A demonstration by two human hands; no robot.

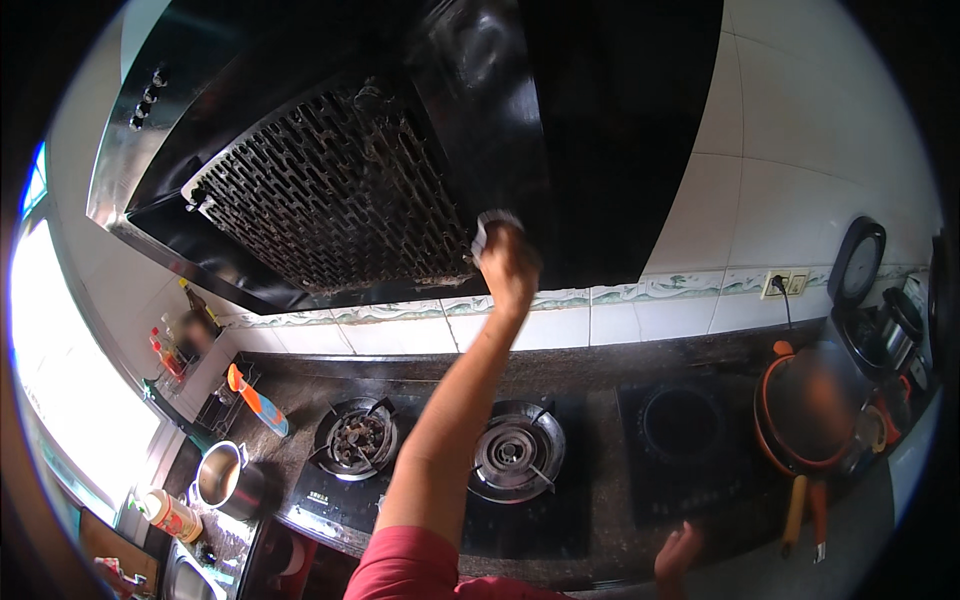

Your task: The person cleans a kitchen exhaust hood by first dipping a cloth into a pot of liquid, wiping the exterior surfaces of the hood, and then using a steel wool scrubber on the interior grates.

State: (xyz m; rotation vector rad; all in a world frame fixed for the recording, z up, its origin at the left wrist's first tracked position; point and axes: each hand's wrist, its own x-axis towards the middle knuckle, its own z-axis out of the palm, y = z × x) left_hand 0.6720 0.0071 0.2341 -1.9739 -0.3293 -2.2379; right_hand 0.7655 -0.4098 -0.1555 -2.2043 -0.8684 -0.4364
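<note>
My left hand (510, 262) is raised against the dark underside of the range hood (480, 135), to the right of its greasy perforated filter panel (330, 195). It is closed on a crumpled whitish cloth (489, 225); hand and cloth are blurred. Below my outstretched arm lies a gas hob with a left burner (355, 437) and a right burner (511, 451). My right hand (679, 550) is low at the right, by the counter's front edge and below the induction cooker (682, 427). Its fingers are partly spread and I see nothing in it.
On the counter's left are a spray bottle (259, 403), a steel pot (225, 480) and a pump bottle (171, 515). Sauce bottles (166, 352) stand on a corner rack. At right are an orange-rimmed pan (772, 427), an open-lidded cooker (859, 262) and a plugged-in socket (784, 284).
</note>
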